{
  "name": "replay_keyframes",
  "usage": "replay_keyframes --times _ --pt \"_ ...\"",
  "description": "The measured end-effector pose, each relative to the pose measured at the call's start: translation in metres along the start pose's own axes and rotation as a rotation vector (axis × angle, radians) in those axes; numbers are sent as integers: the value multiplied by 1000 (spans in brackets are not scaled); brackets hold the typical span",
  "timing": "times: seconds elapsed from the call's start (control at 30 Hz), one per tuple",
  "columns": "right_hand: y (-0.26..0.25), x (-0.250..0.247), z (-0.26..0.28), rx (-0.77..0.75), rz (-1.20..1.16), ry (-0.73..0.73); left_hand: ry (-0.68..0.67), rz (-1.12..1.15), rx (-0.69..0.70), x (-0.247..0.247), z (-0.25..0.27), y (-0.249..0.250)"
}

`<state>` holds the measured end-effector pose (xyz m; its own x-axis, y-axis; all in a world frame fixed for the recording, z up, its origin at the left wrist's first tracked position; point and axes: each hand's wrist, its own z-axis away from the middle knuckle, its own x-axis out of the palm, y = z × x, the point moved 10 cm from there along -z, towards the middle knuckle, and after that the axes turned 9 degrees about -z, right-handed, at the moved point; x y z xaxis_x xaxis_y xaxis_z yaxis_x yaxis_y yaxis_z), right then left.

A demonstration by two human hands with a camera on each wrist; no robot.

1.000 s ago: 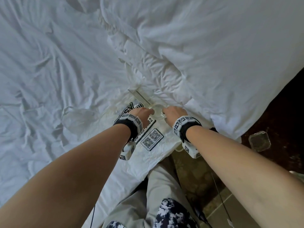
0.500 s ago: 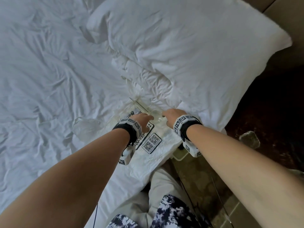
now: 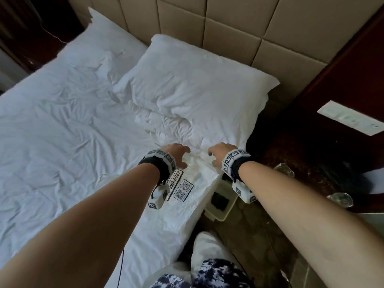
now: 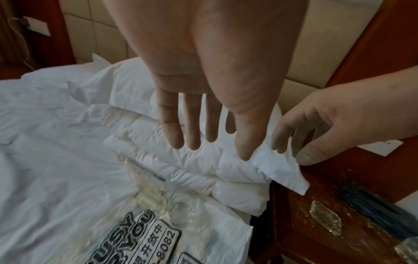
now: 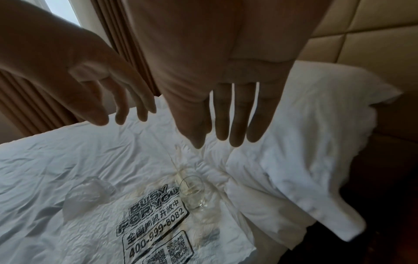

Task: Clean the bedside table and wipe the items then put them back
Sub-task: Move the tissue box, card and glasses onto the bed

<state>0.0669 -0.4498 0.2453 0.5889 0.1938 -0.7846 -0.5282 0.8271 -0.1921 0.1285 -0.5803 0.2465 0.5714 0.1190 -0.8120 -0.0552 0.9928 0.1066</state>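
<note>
Nearest the person, a white printed bag [image 3: 187, 204] lies flat on the bed's edge, its phone number and QR codes facing up, and on it stands a small clear glass [image 5: 192, 192], upright, with nothing touching it; half a second ago both hands were closed in around that glass, and now they have come up off it. The left hand [image 3: 176, 155] hangs above the glass with its fingers [image 4: 192, 125] straight and spread, gripping nothing, and the right hand [image 3: 221, 153] hovers just beside it, its fingers [image 5: 235, 116] likewise extended and empty, so the glass has been let go and left standing on the bag. That suggests this item is done with for now and parked on the bed, and the hands are free for the next one. To the left on the sheet [image 3: 62, 132] lies a crumpled piece of clear plastic [image 5: 88, 194], well apart from the glass, and behind the glass a thin clear sheet [image 4: 147, 176] stands tilted against the bedding. To the right, the dark wooden bedside table [image 4: 321, 223] carries a faceted glass piece [image 4: 325, 219] and a dark bundle [image 4: 373, 207], and looks speckled with dust, so the wiping there seems unfinished. Beyond the hands lie the rumpled pillow [image 3: 197, 86] and the padded headboard [image 3: 228, 23]
</note>
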Motion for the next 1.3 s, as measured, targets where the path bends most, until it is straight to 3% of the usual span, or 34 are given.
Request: replay_keyframes --times 0.27,0.43,0.9,1.07,1.3 --pt "66 -32 99 109 -32 94 116 -123 117 -69 12 96" --pt "133 -31 156 213 -106 132 116 -164 205 -84 -1 179" --pt "391 51 297 376 -227 135 11 -323 377 -51 -46 472" --pt "464 84 331 432 -299 115 -100 -470 386 -28 -61 548" --pt "551 126 353 570 -420 102 -60 -449 467 -15 -102 614"
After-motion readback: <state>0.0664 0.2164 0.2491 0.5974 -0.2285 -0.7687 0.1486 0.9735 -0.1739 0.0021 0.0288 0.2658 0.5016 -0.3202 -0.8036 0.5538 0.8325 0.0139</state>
